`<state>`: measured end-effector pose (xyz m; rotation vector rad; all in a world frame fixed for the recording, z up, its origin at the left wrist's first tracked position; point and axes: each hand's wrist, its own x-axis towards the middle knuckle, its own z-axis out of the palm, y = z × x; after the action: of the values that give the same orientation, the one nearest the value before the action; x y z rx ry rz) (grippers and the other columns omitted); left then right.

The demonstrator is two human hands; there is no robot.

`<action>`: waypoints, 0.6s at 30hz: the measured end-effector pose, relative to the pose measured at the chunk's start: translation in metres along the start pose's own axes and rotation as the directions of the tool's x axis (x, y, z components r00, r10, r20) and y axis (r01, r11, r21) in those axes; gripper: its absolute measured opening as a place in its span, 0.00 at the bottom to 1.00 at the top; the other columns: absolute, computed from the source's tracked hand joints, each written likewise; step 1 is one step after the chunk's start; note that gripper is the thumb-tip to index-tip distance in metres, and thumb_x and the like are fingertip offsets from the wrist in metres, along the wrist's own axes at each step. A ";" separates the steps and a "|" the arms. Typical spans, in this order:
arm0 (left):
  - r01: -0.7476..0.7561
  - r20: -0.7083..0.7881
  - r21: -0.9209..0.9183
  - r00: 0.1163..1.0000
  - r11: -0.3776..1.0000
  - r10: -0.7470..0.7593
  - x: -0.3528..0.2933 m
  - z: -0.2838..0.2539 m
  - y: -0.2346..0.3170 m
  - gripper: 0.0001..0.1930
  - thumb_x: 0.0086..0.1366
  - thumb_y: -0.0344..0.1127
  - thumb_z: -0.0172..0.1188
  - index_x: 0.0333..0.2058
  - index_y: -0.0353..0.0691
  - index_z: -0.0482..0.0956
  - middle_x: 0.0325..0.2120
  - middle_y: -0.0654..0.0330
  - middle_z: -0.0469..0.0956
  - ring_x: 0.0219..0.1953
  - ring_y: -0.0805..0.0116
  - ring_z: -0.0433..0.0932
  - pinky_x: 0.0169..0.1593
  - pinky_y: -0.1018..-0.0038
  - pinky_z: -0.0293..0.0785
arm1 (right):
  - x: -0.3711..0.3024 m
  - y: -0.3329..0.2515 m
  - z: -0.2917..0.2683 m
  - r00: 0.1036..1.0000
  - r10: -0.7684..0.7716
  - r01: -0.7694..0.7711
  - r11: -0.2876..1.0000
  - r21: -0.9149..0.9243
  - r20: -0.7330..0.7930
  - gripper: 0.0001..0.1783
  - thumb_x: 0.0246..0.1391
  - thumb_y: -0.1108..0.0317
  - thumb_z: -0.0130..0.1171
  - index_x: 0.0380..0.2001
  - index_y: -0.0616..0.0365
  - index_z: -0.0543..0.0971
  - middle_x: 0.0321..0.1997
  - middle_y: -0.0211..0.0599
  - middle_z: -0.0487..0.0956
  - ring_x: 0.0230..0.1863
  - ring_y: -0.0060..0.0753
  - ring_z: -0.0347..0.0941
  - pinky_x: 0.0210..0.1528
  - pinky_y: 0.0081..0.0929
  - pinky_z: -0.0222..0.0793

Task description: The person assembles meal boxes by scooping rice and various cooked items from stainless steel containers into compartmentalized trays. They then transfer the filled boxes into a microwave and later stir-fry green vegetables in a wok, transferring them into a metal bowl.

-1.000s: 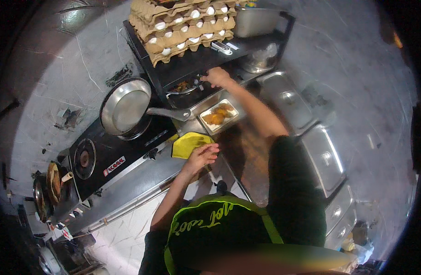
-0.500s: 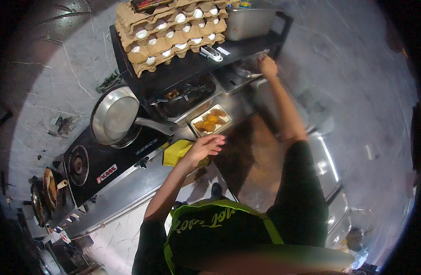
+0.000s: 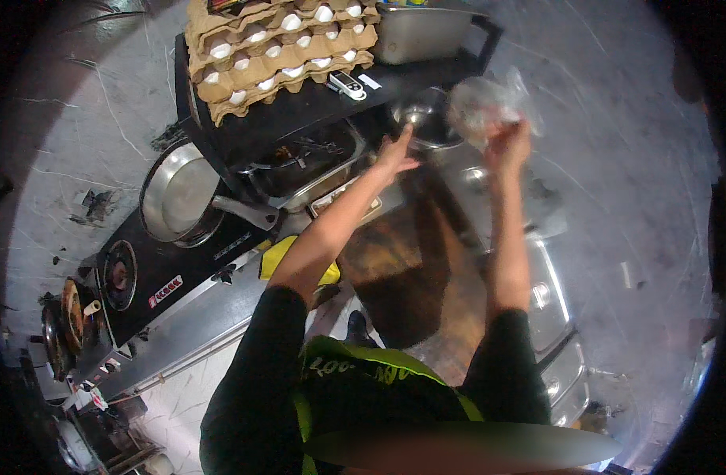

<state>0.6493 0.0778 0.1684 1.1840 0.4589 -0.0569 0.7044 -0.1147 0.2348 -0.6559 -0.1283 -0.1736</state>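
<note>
My right hand (image 3: 508, 146) is raised at the back right, fingers closed on a see-through, roundish cover (image 3: 480, 101); motion blurs it, so I cannot tell whether it is a lid or plastic film. Beside it, a shiny metal bowl (image 3: 435, 144) sits in the counter below the black shelf. My left hand (image 3: 396, 158) reaches to the bowl's near left side, holding nothing, index finger stretched out and thumb apart. Whether that fingertip touches the rim I cannot tell. My left forearm partly hides a small white tray (image 3: 369, 207) with food.
Stacked cardboard egg trays (image 3: 280, 59), a white handheld device (image 3: 347, 85) and a steel container (image 3: 422, 36) occupy the black shelf (image 3: 288, 119). A frying pan (image 3: 181, 190) sits on the stove (image 3: 197, 265), its handle toward me. A yellow cloth (image 3: 277, 257) lies nearby. Lidded metal containers (image 3: 545, 297) line the right.
My right hand has lifted the clear cover off to the right of the bowl. My left hand has moved from near the white tray up to the bowl. The view has shifted slightly.
</note>
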 end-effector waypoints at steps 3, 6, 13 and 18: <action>-0.143 -0.010 -0.063 0.990 0.988 0.142 0.053 -0.011 -0.010 0.33 0.63 0.40 0.51 0.59 0.32 0.44 0.54 0.45 0.58 0.47 0.50 0.71 0.38 0.66 0.81 | -0.063 -0.027 0.008 0.988 0.035 -0.043 0.998 -0.056 -0.147 0.15 0.58 0.60 0.46 0.40 0.62 0.69 0.36 0.37 0.73 0.36 0.36 0.71 0.39 0.33 0.71; -0.102 -0.037 -0.156 0.995 0.982 0.098 0.048 0.008 -0.012 0.30 0.61 0.32 0.49 0.58 0.32 0.47 0.53 0.45 0.60 0.49 0.51 0.70 0.36 0.65 0.82 | -0.112 -0.038 -0.056 0.984 0.089 -0.127 0.960 -0.249 -0.157 0.15 0.57 0.59 0.47 0.40 0.59 0.70 0.35 0.35 0.73 0.34 0.32 0.70 0.32 0.30 0.68; -0.070 0.051 -0.223 0.995 0.972 0.084 -0.050 -0.048 -0.067 0.21 0.61 0.27 0.47 0.53 0.34 0.55 0.51 0.52 0.62 0.48 0.56 0.70 0.43 0.55 0.79 | -0.211 0.013 -0.171 0.890 0.195 -0.373 0.831 -0.412 -0.413 0.23 0.58 0.53 0.46 0.44 0.63 0.71 0.37 0.38 0.72 0.34 0.31 0.69 0.34 0.30 0.68; 0.038 0.104 -0.290 0.995 0.956 -0.008 -0.185 -0.126 -0.097 0.21 0.59 0.33 0.53 0.51 0.40 0.63 0.43 0.60 0.70 0.44 0.66 0.72 0.36 0.68 0.76 | -0.235 -0.021 -0.166 0.912 -0.401 0.198 0.253 -0.947 0.084 0.11 0.55 0.73 0.48 0.41 0.63 0.66 0.42 0.40 0.71 0.43 0.33 0.66 0.49 0.30 0.62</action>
<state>0.4152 0.1178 0.1154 0.8810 0.3763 -0.0669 0.4805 -0.2053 0.0766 -1.8520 0.0500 -0.7377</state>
